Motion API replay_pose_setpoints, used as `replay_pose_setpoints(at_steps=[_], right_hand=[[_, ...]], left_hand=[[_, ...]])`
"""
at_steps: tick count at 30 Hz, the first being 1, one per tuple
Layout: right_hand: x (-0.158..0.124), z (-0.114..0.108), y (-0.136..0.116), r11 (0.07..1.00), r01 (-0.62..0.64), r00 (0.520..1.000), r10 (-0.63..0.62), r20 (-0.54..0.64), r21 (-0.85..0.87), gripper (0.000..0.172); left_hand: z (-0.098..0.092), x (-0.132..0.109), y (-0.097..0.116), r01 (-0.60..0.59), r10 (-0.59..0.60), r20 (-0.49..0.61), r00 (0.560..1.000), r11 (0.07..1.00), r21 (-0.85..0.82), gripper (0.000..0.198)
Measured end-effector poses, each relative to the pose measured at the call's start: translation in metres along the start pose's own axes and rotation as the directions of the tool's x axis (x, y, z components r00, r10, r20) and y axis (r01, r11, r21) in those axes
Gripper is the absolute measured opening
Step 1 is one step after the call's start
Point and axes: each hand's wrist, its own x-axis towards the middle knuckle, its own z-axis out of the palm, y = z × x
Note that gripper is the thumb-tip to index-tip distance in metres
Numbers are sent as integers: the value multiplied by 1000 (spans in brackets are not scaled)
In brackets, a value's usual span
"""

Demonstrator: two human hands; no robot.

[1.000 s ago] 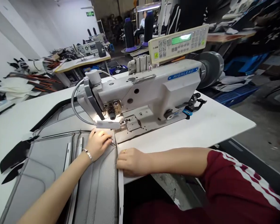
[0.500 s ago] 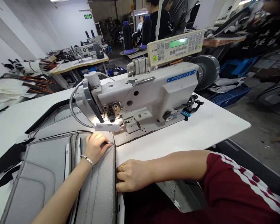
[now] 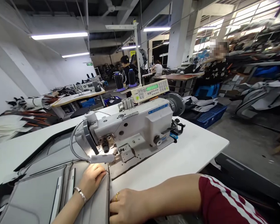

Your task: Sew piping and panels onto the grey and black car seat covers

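A grey padded fabric cover (image 3: 37,186) with dark seams and edging lies on the white table, its far part under the head of the sewing machine (image 3: 133,124). My left hand (image 3: 93,179), with a bracelet at the wrist, pinches the cover's top near its right edge, just in front of the lit needle area. Lower down, my right hand (image 3: 126,205), wearing a ring, has its fingers curled on the cover's right edge; the fingertips are partly hidden. Two pale strips (image 3: 56,199) run along the cover beside my left forearm. The machine's lamp (image 3: 101,158) sits above my left hand.
A control panel (image 3: 151,90) and black thread cones (image 3: 118,82) stand behind the machine. The white table (image 3: 177,155) ends at a corner on the right. Beyond are a blue crate (image 3: 211,116), another sewing table (image 3: 77,98) and several people at work.
The head view has tilted up, so machine, cover and hands appear lower, and more ceiling and room show. Both hands keep about the same places on the cover.
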Motion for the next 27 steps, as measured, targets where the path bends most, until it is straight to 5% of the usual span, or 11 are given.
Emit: replay_pose_setpoints(at_steps=[6,9,15,27], right_hand=[[-1,-9,-3,995,96,995,-96,-18,27,2],[-3,-15,-10,998,61,998,-61,-23,12,16],[-6,-14,-14,999,42,997,-43,-69,-21,23],[-2,-10,-5,998,-21,998,18,-55,-59,21]], left_hand=[[4,-28,6,-11,8,33,999,997,74,31],[6,-34,17,53,-56,37,998,996,71,32],[6,-27,29,70,-74,47,996,994,80,31],[13,-6,16,25,-20,-27,999,979,202,30]])
